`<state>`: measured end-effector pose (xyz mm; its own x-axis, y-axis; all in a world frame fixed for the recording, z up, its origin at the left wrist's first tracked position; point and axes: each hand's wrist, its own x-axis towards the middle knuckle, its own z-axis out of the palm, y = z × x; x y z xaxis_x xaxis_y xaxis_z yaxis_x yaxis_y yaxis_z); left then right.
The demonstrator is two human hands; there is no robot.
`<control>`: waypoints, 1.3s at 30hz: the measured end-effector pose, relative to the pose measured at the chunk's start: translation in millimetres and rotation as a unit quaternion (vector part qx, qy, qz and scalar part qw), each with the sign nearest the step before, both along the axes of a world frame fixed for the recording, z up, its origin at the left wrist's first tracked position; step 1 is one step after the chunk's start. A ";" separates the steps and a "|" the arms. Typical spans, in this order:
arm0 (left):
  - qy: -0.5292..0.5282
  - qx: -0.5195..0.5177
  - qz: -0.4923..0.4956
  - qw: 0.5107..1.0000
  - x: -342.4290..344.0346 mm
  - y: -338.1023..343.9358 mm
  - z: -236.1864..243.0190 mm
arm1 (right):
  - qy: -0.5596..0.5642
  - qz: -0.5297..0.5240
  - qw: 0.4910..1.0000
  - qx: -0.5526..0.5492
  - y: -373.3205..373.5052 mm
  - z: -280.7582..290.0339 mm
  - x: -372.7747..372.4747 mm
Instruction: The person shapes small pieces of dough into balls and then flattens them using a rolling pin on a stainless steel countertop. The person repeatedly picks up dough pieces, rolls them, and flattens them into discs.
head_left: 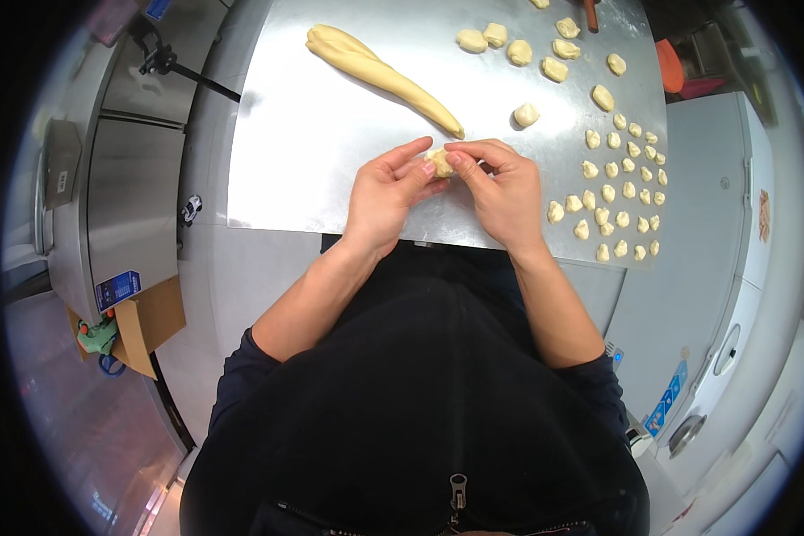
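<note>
Over the near part of the steel table, both my hands hold one small piece of pale yellow dough. My left hand has its thumb and fingers closed on the piece from the left. From the right, my right hand pinches the same piece with thumb and forefinger; its other fingers are partly hidden. A long tapering roll of dough lies just beyond, its thin end close to my fingertips. One rounded dough ball sits apart, to the right of the roll.
Several larger dough pieces lie at the table's far right, and many small dough lumps stand in rows along its right edge. A wooden stick shows at the far edge. White appliance at right, steel cabinet and cardboard box at left.
</note>
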<state>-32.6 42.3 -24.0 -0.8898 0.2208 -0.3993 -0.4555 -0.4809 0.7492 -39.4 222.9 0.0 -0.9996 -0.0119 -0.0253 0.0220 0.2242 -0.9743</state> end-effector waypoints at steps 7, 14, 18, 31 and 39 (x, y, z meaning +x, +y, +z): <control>0.094 -0.165 0.000 0.982 1.5 3.2 2.7 | -0.166 0.063 0.964 -0.198 4.9 -10.6 -5.2; 0.162 -0.263 -0.047 0.950 6.9 4.1 19.5 | -0.041 -0.018 0.999 0.000 0.7 -5.0 7.0; 0.178 -0.269 -0.009 0.947 2.5 6.6 23.3 | -0.026 -0.042 0.998 -0.039 -3.9 1.8 11.1; 0.359 -0.419 -0.020 0.834 7.6 6.9 27.0 | -0.029 0.015 0.998 -0.061 22.3 0.1 17.1; 0.459 -0.476 -0.053 0.748 5.5 2.4 32.5 | 0.259 -0.026 0.945 0.197 13.4 18.5 26.5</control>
<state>-27.2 44.7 8.5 -0.8835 0.3133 0.3483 0.4631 0.4719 0.7502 -12.9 236.2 18.5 -0.8786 -0.0535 0.4746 -0.4131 0.5840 -0.6988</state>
